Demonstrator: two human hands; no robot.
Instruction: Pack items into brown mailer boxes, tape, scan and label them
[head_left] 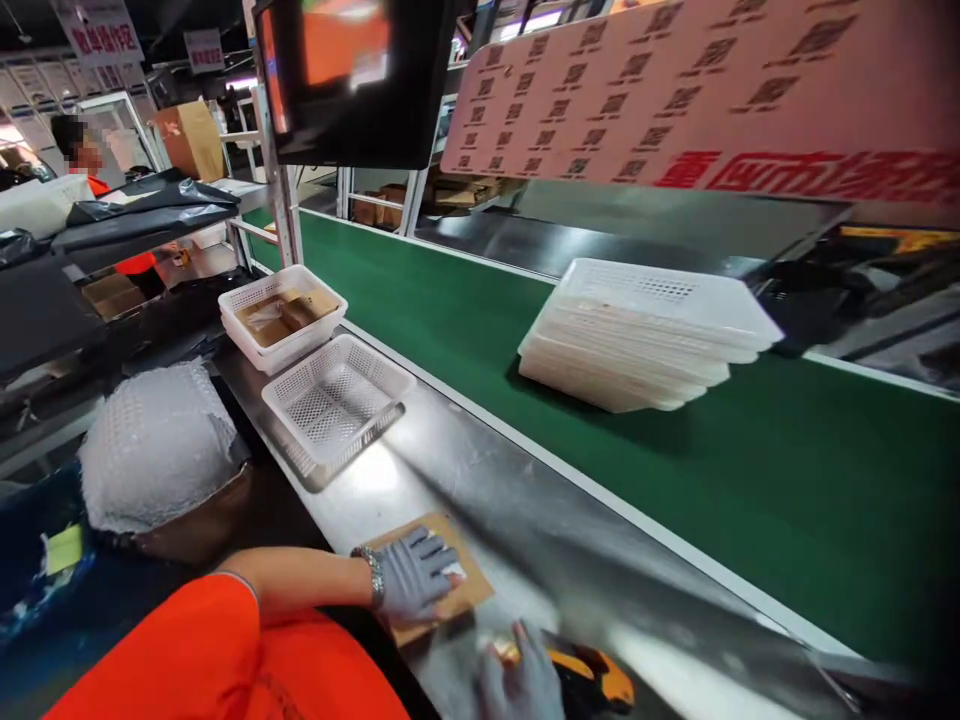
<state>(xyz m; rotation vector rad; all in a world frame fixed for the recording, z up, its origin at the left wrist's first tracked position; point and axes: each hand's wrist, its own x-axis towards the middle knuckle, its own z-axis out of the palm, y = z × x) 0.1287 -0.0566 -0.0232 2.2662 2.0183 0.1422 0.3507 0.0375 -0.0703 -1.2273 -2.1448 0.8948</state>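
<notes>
My left hand [416, 575], in a grey glove with a beaded bracelet at the wrist, lies with fingers spread on a flat brown cardboard packet [469, 590]. A small white patch shows by its fingertips. The packet rests on the metal worktop [480, 480]. Lower down, my right hand [525, 680], also gloved in grey, is smeared by motion at the bottom edge. Something yellowish shows between its fingers; I cannot make out whether it holds anything. Right beside it lies a black and yellow handheld device [592, 675], its kind unclear.
A white perforated basket [337, 400] stands on the worktop; behind it, another basket [285, 310] holds brown packets. Stacked white baskets [637, 340] sit on the green conveyor belt [420, 290]. A bubble-wrapped bundle [157, 445] is at left. A monitor [352, 80] hangs above; another person is far left.
</notes>
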